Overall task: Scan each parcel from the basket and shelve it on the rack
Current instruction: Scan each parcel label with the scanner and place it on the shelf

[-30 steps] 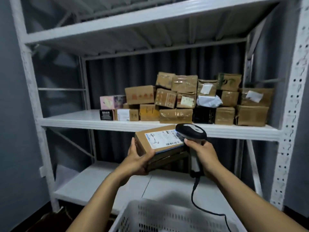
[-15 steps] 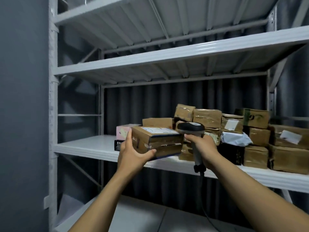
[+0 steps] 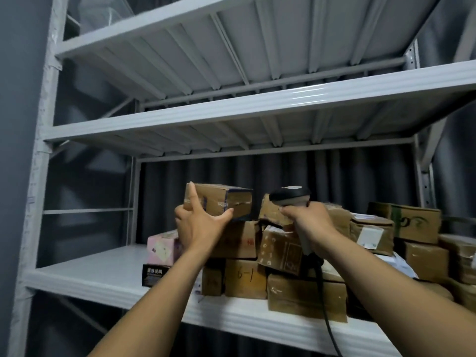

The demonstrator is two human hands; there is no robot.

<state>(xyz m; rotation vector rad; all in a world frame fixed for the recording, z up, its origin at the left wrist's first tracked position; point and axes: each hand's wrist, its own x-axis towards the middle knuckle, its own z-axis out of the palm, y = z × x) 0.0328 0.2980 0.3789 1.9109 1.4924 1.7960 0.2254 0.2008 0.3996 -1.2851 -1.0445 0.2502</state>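
Note:
My left hand (image 3: 199, 224) grips a brown cardboard parcel (image 3: 226, 202) by its near end and holds it up above the stacked boxes on the white rack's middle shelf (image 3: 85, 276). The parcel's underside faces me and its label is hidden. My right hand (image 3: 306, 220) holds a black and grey barcode scanner (image 3: 289, 195) by the handle, just right of the parcel. The scanner's black cable (image 3: 327, 313) hangs down past the shelf edge. The basket is out of view.
Several taped brown boxes (image 3: 304, 295) are piled on the middle shelf from its centre to the right, with a pink box (image 3: 162, 247) and a black box (image 3: 153, 274) at the left end. An upper shelf (image 3: 231, 112) spans overhead. A grey wall is on the left.
My view tilted up, so the basket dropped out of sight. My left hand raised the parcel from waist height to above the stacked boxes, and the scanner rose alongside it.

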